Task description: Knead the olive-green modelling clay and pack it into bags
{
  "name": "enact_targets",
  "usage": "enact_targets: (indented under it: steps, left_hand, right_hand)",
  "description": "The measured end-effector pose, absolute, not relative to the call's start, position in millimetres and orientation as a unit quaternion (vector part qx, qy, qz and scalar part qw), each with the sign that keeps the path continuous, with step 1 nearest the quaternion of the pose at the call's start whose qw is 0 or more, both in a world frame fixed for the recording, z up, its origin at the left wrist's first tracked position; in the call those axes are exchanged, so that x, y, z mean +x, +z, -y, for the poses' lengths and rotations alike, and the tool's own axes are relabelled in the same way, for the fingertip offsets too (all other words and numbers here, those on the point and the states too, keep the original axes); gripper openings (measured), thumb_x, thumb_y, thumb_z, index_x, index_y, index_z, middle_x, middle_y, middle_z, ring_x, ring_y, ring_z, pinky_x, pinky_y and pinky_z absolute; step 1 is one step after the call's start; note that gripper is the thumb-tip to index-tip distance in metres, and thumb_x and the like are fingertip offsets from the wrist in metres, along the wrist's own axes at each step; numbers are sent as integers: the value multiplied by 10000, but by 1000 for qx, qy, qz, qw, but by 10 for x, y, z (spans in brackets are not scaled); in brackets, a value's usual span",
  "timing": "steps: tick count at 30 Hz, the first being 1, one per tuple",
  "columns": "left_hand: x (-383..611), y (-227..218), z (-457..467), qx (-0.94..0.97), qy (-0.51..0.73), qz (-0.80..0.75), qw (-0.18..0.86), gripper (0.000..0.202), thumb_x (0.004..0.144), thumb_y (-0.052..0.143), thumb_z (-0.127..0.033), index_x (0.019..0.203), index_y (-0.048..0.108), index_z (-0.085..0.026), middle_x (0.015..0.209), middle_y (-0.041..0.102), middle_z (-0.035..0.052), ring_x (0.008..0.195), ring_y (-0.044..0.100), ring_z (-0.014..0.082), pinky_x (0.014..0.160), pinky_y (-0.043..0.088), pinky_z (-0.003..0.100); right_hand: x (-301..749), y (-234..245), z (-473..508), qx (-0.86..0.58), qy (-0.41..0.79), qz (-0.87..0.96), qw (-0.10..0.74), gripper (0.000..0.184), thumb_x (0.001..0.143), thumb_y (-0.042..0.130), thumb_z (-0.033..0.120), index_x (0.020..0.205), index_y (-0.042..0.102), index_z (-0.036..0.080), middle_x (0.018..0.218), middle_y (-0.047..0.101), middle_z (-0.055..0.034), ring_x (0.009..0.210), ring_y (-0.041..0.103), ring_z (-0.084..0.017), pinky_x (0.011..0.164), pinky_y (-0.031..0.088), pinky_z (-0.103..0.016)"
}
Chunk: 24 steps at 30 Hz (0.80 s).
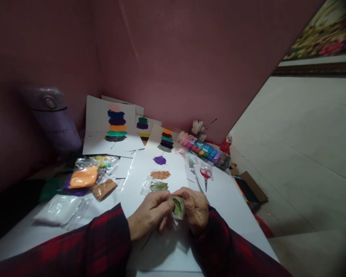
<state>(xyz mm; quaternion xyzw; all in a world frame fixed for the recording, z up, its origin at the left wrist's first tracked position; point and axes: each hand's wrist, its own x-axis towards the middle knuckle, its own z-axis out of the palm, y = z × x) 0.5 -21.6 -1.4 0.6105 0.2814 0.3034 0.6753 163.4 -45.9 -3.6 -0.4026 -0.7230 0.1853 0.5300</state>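
Both my hands meet over a white sheet [161,173] near the table's front edge. My left hand [150,215] and my right hand [196,207] pinch a small clear packet of green clay [178,207] between their fingers. On the sheet just beyond them lie another green packet [157,186], an orange smeared patch [160,175] and a purple patch [160,160]. A fork [194,173] and red-handled scissors [205,175] lie to the right of the sheet.
Bags of orange [83,177] and brown clay [103,189] lie at left, with clear bags [57,209]. Sheets with coloured stripes [115,125] lean on the wall. A row of coloured clay packs [204,150] and a purple flask [56,119] stand behind.
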Motion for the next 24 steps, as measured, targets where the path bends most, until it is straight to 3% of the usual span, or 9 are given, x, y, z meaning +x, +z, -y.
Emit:
enact_targets:
  steps: [6,13,24]
  left_hand:
    - [17,-13,207,597,311,-283,683,383,902,514,-442,622,483,-183,455,531,-5,392,472,104,414,327,212]
    - [38,-78,222,591,307,-296,685,491,901,486,-610,665,477,-179,468,534,-8,366,449,88,362,319,185]
    - [33,-67,215,609,314,-306,661,572,870,440,-713,679,499,-177,503,554,5,392,484,108,376,359,212]
  right_hand:
    - [1646,-33,454,-410,192,723,522,485,1026,352,387,796,714,161,654,655,-57,560,606,-147,519,462,-257]
    - [1670,-79,448,-437,194,713,513,494,1031,328,398,804,696,159,666,656,-55,581,611,-156,548,470,-271]
    - [1664,-68,440,-411,195,731,509,446,1025,355,347,796,689,158,655,624,-48,586,598,-152,548,442,-265]
